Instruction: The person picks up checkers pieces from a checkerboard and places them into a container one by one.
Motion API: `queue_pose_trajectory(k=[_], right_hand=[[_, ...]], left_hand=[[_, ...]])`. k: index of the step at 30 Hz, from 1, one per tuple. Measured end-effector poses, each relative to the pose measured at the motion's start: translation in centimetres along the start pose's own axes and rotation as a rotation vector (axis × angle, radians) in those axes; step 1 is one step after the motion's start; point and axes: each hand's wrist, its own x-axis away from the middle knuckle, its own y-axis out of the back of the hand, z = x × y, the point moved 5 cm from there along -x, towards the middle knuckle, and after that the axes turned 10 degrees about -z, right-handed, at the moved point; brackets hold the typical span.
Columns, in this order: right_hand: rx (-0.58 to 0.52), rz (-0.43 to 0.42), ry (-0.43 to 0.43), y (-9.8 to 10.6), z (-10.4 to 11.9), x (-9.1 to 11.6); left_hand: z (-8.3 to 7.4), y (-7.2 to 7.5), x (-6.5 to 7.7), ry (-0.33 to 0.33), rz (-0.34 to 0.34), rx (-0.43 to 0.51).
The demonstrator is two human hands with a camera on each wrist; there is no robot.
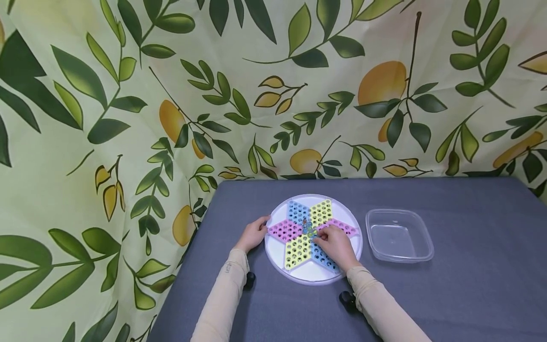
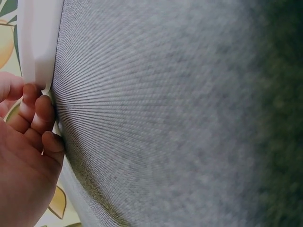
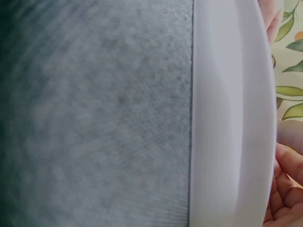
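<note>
A round white Chinese checkers board [image 1: 345, 212] with a pink, blue and yellow star lies on the table. Small blue, green and reddish marbles [image 1: 306, 225] cluster around its middle. My left hand [image 1: 254, 234] holds the board's left rim, its curled fingers [image 2: 45, 111] right against the edge in the left wrist view. Over the star's lower right side, my right hand [image 1: 336, 244] has thumb and fingertips drawn together beside the central marbles; I cannot tell whether a marble is between them. In the right wrist view, its curled fingers [image 3: 289, 177] show partly behind the white rim.
A clear plastic container [image 1: 399, 236] stands just right of the board on the dark grey tablecloth [image 1: 483, 266]. Behind the table hangs a leaf-and-fruit patterned cloth [image 1: 273, 128], which also runs along the left side.
</note>
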Motion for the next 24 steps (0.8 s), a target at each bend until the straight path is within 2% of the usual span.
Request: queue_pose_trajectory(k=[6, 12, 18, 24], right_hand=[[-0.012, 0.009, -0.030, -0.1, -0.4, 0.1], [-0.079, 0.022, -0.070, 0.4, -0.4, 0.0], [-0.120, 0.028, -0.059, 1.0, -0.4, -0.1], [-0.223, 0.062, -0.105, 1.1, -0.8, -0.1]], left_hand=[[0.1, 0.0, 0.3, 0.009, -0.007, 0.004], [-0.1, 0.0, 0.3, 0.006, -0.009, 0.006], [-0.2, 0.2, 0.2, 0.015, -0.008, 0.017], [0.2, 0.0, 0.2, 0.041, 0.011, -0.001]])
